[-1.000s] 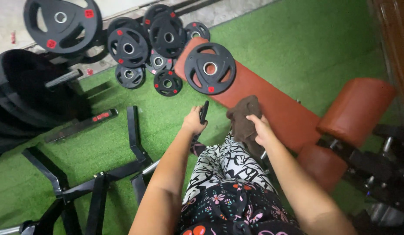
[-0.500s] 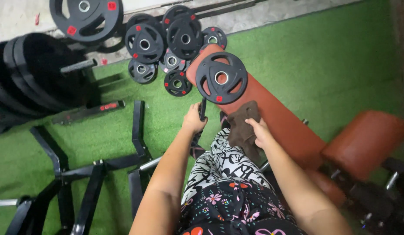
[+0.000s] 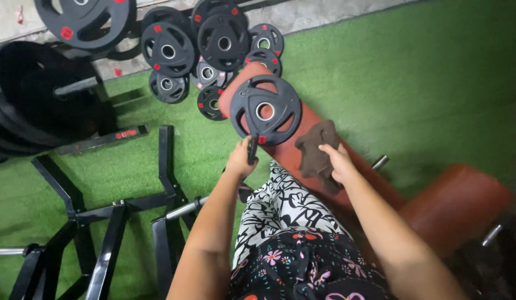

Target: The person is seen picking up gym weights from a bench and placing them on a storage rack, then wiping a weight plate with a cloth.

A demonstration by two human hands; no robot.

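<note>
A red padded bench (image 3: 374, 183) runs from the upper middle toward the lower right. A black weight plate (image 3: 265, 110) with red marks lies on its far end. My left hand (image 3: 241, 160) is closed around a slim black object (image 3: 252, 150) at the bench's left edge, just below the plate. My right hand (image 3: 338, 162) presses a brown cloth (image 3: 317, 153) against the bench pad. My patterned black-and-white clothing (image 3: 285, 222) fills the lower middle.
Several black weight plates (image 3: 213, 50) lie on green turf (image 3: 413, 83) beyond the bench. A stack of large plates (image 3: 41, 105) sits at the left. A black metal rack frame (image 3: 113, 211) and a steel bar (image 3: 183, 208) lie at lower left.
The view has shifted, so the bench and plates sit more to the right and lower. My hands stay at the bench, the right one still on the cloth.
</note>
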